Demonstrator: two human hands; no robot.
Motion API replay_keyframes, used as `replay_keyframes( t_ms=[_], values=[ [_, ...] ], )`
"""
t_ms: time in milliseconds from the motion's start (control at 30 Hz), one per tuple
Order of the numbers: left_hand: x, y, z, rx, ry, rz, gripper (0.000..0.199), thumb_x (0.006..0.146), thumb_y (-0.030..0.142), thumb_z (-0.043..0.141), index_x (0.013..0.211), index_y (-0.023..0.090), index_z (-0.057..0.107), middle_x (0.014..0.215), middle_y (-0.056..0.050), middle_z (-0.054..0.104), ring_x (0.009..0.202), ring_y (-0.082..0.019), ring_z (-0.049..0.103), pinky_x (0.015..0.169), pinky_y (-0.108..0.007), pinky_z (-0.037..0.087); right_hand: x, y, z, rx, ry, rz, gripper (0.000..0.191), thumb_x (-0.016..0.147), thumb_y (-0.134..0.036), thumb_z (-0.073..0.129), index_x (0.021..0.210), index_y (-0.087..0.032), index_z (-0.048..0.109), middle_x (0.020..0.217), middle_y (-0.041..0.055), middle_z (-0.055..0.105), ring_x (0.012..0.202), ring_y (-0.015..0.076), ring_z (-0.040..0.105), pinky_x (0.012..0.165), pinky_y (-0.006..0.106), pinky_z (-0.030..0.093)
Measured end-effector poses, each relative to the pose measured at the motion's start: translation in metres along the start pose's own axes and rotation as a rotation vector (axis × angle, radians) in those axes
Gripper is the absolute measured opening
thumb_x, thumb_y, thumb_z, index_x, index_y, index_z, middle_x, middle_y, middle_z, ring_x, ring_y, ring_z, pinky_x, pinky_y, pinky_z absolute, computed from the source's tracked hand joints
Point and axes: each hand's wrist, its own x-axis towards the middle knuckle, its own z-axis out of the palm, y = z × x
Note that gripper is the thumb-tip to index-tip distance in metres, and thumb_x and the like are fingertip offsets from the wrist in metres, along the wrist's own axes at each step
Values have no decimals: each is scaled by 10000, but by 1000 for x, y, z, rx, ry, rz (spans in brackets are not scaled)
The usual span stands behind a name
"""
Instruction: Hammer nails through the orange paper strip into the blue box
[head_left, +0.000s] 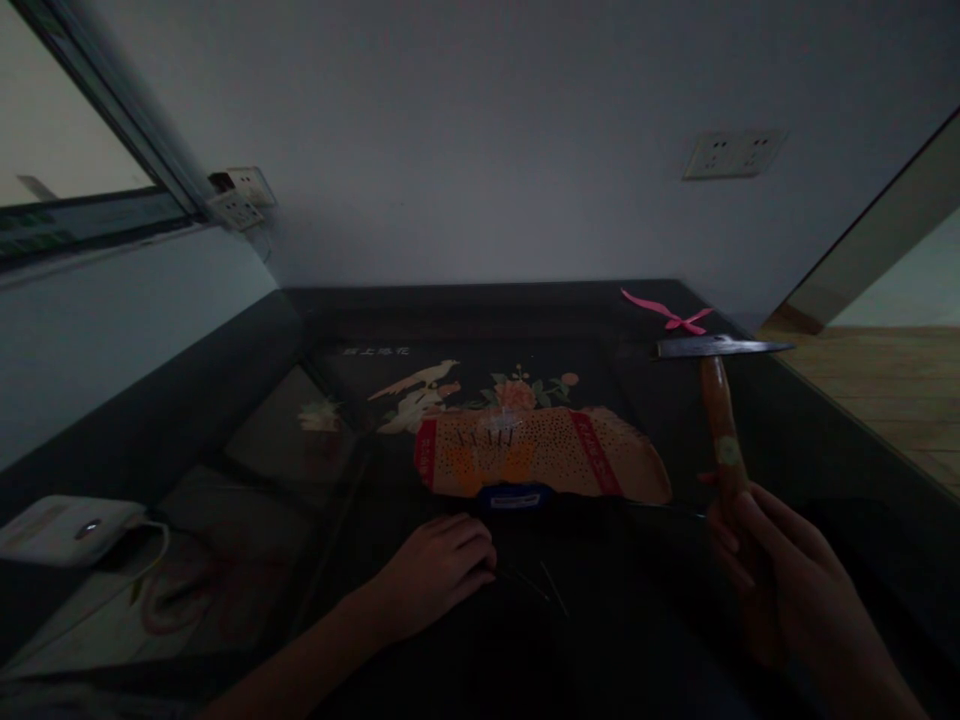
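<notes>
My right hand (780, 560) grips the wooden handle of a hammer (724, 420), its metal head raised at the top. My left hand (442, 565) lies low over the dark table, fingers curled; whatever they hold, if anything, is hidden. Thin nails (555, 588) lie just right of those fingers. Beyond is an orange perforated insole-shaped piece (540, 450) with red bands, and several nails seem to stand in its middle. A blue-labelled dark object (514, 497) rests along its near edge.
The dark table (480, 325) has a bird and flower print. A pink ribbon (679, 318) lies at its back right. At the left is a white device (71, 530) with a cable. Wall sockets (735, 155) are above the table.
</notes>
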Motion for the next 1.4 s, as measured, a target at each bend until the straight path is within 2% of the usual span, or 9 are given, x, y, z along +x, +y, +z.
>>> replay_keyframes(
  t_ms=[200, 500, 733, 867, 967, 1100, 1233, 1333, 1400],
  values=[
    [7, 14, 0, 57, 2, 3, 160, 863, 247, 680, 1000, 206, 607, 1001, -16, 673, 919, -198, 633, 805, -322, 474, 0, 0, 1, -28, 10, -7, 326, 781, -477, 724, 988, -230, 672, 560, -47, 490, 403, 46, 402, 367, 141, 327],
    [25, 24, 8, 228, -4, 122, 162, 841, 289, 722, 878, 192, 598, 879, 9, 657, 824, -178, 616, 713, -308, 434, -1, 0, 1, -16, 27, -6, 348, 735, -497, 756, 946, -233, 672, 544, -50, 492, 394, 50, 400, 354, 141, 324],
    [26, 27, 14, 336, 50, 201, 96, 904, 208, 620, 829, 155, 591, 797, -23, 647, 754, -181, 612, 683, -317, 438, -3, -3, 4, 12, 9, 10, 305, 753, -462, 753, 948, -238, 679, 548, -43, 497, 400, 58, 400, 362, 156, 324],
    [25, 28, 14, 273, 68, 171, 129, 904, 179, 570, 779, 161, 591, 729, -25, 653, 687, -179, 614, 681, -322, 453, -3, -5, 3, 4, -4, 2, 288, 767, -453, 744, 946, -235, 683, 558, -32, 503, 414, 76, 403, 360, 181, 323],
    [22, 33, 0, 110, 37, 111, 72, 893, 151, 556, 863, 174, 616, 773, -17, 691, 709, -166, 637, 693, -299, 466, -3, -4, 3, -5, -7, -8, 288, 780, -456, 731, 958, -235, 679, 562, -34, 500, 416, 73, 397, 366, 180, 324],
    [15, 44, -35, -185, 78, 106, 261, 900, 149, 554, 1151, 199, 605, 898, -16, 729, 774, -143, 664, 722, -259, 492, -3, -3, 4, 6, -6, -1, 275, 796, -453, 718, 966, -240, 682, 571, -39, 496, 427, 61, 404, 379, 164, 326],
    [17, 46, -70, -324, 317, 90, 172, 917, 184, 538, 1021, 228, 668, 854, -3, 731, 766, -132, 673, 718, -243, 520, -4, -4, 5, 19, -3, 12, 277, 786, -457, 727, 949, -238, 684, 567, -42, 492, 420, 58, 403, 372, 161, 322],
    [35, 36, -88, -307, 538, -17, 84, 885, 197, 583, 905, 206, 665, 829, 0, 726, 741, -129, 675, 723, -243, 535, -5, -5, 4, 15, -4, 5, 262, 797, -449, 721, 943, -236, 678, 574, -41, 495, 426, 60, 408, 378, 163, 323],
    [52, 26, -93, -304, 656, -57, 35, 861, 194, 613, 864, 186, 646, 819, 0, 720, 755, -131, 676, 755, -250, 535, -5, -6, 3, 11, -11, -5, 265, 794, -448, 723, 942, -233, 674, 574, -40, 499, 422, 65, 402, 376, 175, 321]
  ],
)
